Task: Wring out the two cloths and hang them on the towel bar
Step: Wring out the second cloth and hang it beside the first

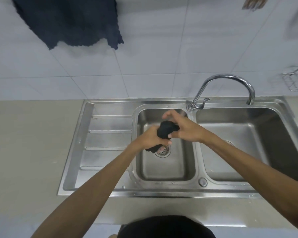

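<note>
A black cloth [167, 132] is held bunched and twisted in the grip of the left hand [150, 137] and right hand [184, 129], over the small basin of the sink [110, 189]; wringing appears under way; a dark blue cloth [70, 21] hangs spread on the wall above, judged already done; the black one remains to be hung.

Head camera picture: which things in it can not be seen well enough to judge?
- Towel bar: cut off by the top edge; only the hanging dark cloth shows.
- Black cloth: mostly covered by the left hand and right hand; its wetness cannot be judged.
- Brown thing, top right: blurred and cut off.
- Wire rack: cut by the right edge.
</note>
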